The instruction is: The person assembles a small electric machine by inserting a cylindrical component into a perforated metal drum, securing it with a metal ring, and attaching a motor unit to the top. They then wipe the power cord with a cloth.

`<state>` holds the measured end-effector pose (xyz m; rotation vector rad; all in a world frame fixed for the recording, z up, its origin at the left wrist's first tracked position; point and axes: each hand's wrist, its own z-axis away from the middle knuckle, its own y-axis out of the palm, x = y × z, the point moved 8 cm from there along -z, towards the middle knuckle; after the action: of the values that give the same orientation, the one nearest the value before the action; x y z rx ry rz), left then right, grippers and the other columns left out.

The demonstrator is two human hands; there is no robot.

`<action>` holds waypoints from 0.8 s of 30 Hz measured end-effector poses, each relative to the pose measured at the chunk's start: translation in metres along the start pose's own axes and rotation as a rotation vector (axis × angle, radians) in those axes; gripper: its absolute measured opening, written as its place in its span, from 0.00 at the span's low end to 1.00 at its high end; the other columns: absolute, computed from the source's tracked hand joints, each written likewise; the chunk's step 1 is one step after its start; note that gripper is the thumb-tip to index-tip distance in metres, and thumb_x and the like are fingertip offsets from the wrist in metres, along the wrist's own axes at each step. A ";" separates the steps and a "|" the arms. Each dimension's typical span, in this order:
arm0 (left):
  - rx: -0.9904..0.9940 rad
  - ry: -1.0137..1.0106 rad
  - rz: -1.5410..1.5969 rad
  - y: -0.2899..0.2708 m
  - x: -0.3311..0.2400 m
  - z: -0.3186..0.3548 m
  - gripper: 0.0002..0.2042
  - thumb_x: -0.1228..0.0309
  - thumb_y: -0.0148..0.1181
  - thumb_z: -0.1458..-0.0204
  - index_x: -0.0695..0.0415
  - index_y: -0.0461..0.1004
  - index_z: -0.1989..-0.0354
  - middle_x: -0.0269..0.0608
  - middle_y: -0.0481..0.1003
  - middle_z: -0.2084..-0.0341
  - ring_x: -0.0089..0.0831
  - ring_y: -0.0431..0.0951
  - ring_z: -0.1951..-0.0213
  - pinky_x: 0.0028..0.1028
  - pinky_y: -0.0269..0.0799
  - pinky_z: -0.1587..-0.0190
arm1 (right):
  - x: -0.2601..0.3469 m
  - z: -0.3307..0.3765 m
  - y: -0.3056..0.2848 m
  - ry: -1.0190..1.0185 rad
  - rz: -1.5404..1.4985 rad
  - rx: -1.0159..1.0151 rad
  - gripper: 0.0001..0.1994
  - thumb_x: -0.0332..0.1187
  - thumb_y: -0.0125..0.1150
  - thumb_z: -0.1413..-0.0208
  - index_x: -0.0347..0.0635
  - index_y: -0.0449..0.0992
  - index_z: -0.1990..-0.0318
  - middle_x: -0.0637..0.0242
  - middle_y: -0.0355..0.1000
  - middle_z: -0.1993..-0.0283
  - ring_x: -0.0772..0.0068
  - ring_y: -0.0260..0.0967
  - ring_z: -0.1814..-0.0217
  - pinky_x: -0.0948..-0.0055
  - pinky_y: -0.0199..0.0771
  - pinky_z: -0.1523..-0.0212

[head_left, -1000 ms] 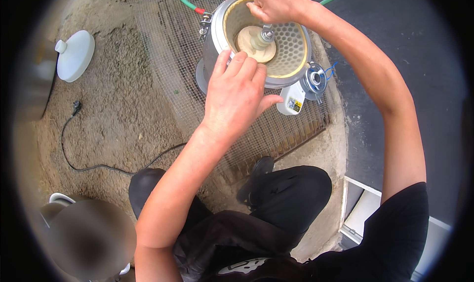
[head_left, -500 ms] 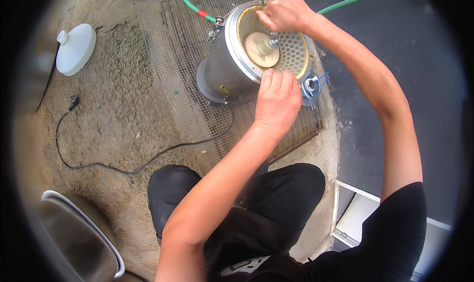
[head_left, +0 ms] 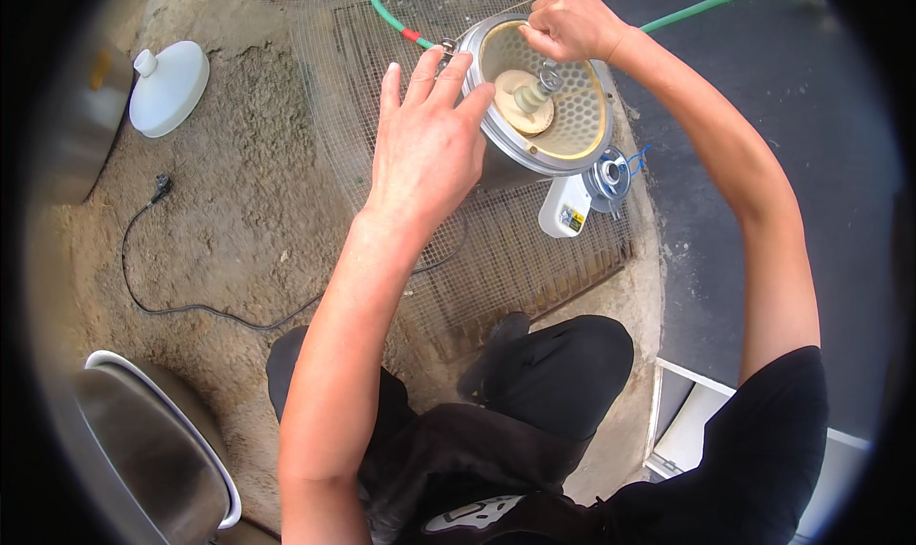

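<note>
A metal cylinder (head_left: 510, 163) stands tilted on the mesh, its open mouth facing me. Inside are a wall of round dimples or holes (head_left: 580, 101) and a cream disc (head_left: 523, 117) with a spring and metal ring (head_left: 548, 77) on it. A yellowish seal (head_left: 596, 142) lines the mouth. My left hand (head_left: 429, 144) is beside the rim's left side, fingers spread, holding nothing. At the far rim my right hand (head_left: 571, 22) is closed, fingers curled; a thin strand shows beside it, but what it grips is hidden.
Wire mesh (head_left: 534, 259) covers a floor grate. A green hose (head_left: 706, 10) runs behind. A white part (head_left: 565, 209) and round fitting (head_left: 609, 178) sit right of the cylinder. A white lid (head_left: 172, 92), black cord (head_left: 205, 306) and steel vessel (head_left: 162, 450) are on the left.
My left hand has left the near rim, moved left and opened its fingers. My right hand stays closed at the far rim. The white part, hidden before, now shows.
</note>
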<state>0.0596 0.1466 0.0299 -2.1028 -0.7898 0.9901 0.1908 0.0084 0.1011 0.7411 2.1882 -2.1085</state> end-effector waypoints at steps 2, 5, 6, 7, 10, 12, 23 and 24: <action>0.056 0.051 0.094 0.009 -0.008 0.000 0.23 0.70 0.60 0.48 0.54 0.78 0.40 0.50 0.68 0.32 0.52 0.61 0.27 0.57 0.54 0.26 | 0.002 0.003 0.004 0.019 -0.030 0.027 0.15 0.38 0.62 0.55 0.50 0.71 0.90 0.61 0.69 0.86 0.51 0.67 0.81 0.55 0.66 0.63; 0.072 0.068 0.194 0.016 -0.011 -0.003 0.26 0.63 0.61 0.48 0.56 0.75 0.38 0.50 0.67 0.31 0.52 0.59 0.26 0.54 0.53 0.25 | 0.006 0.007 0.008 0.046 -0.008 0.012 0.16 0.39 0.62 0.54 0.49 0.72 0.90 0.60 0.70 0.86 0.50 0.67 0.81 0.54 0.66 0.63; 0.090 0.048 0.209 0.020 -0.008 -0.004 0.27 0.61 0.61 0.48 0.56 0.74 0.37 0.50 0.67 0.30 0.52 0.58 0.25 0.53 0.53 0.24 | 0.006 0.008 0.008 0.067 0.017 0.000 0.16 0.39 0.62 0.54 0.49 0.73 0.90 0.60 0.70 0.86 0.50 0.67 0.82 0.54 0.67 0.63; 0.084 0.066 0.213 0.021 -0.008 -0.005 0.29 0.57 0.66 0.48 0.58 0.74 0.38 0.50 0.67 0.31 0.52 0.57 0.25 0.53 0.52 0.24 | 0.005 0.009 0.009 0.090 0.041 -0.012 0.16 0.39 0.61 0.54 0.48 0.73 0.90 0.60 0.70 0.86 0.50 0.68 0.82 0.53 0.67 0.63; 0.097 0.086 0.204 0.026 -0.004 -0.010 0.32 0.49 0.73 0.51 0.57 0.76 0.42 0.49 0.69 0.34 0.52 0.57 0.25 0.54 0.52 0.24 | 0.004 0.010 0.019 0.121 0.088 0.068 0.17 0.40 0.60 0.53 0.48 0.72 0.91 0.58 0.70 0.86 0.49 0.68 0.82 0.52 0.67 0.64; 0.096 0.128 0.213 0.028 -0.005 -0.013 0.34 0.46 0.75 0.56 0.58 0.76 0.46 0.48 0.71 0.37 0.52 0.58 0.25 0.54 0.52 0.24 | 0.003 0.009 0.021 0.141 0.058 0.060 0.18 0.41 0.60 0.53 0.48 0.72 0.91 0.57 0.70 0.86 0.49 0.69 0.82 0.52 0.67 0.64; 0.167 0.097 0.001 0.057 -0.053 0.005 0.31 0.52 0.79 0.61 0.57 0.74 0.52 0.43 0.72 0.54 0.47 0.67 0.36 0.55 0.57 0.29 | -0.002 0.010 0.027 0.201 -0.002 0.045 0.17 0.41 0.61 0.53 0.47 0.76 0.90 0.58 0.72 0.86 0.48 0.70 0.81 0.53 0.70 0.61; 0.152 0.071 -0.035 0.061 -0.059 0.008 0.31 0.52 0.79 0.61 0.57 0.74 0.52 0.43 0.72 0.54 0.46 0.67 0.36 0.56 0.57 0.29 | -0.002 0.010 0.028 0.197 0.002 0.045 0.17 0.41 0.61 0.52 0.47 0.76 0.90 0.58 0.72 0.86 0.48 0.70 0.81 0.53 0.70 0.61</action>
<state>0.0361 0.0689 0.0034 -1.9761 -0.6913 0.9227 0.1989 -0.0023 0.0750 0.9942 2.2356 -2.1765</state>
